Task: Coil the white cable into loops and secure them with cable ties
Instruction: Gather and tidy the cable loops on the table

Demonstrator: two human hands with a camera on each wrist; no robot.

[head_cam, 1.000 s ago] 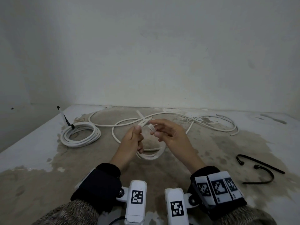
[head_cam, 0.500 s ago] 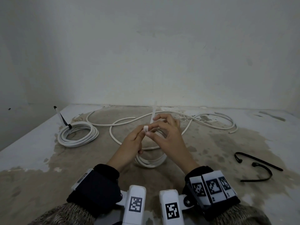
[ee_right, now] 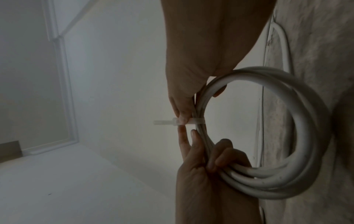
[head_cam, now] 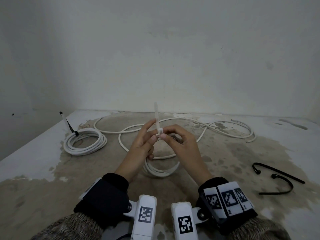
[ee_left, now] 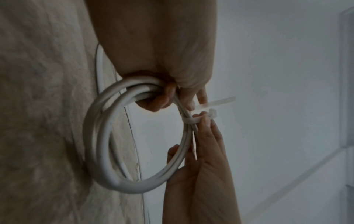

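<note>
Over the stained floor [head_cam: 52, 187], both hands cinch a white tie [head_cam: 158, 121] round the coil [head_cam: 161, 171].

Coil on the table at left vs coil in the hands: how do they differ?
The white cable coil on the table lies flat, untouched; the white cable coil in the hands is lifted, gripped by the left hand and right hand. The table coil carries a black tie; the held coil a white plastic cable tie, tail sticking up. Both are multi-loop white cable.

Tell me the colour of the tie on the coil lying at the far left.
Black tie with a white-banded tail on that coil; clearest in the head view.
</note>
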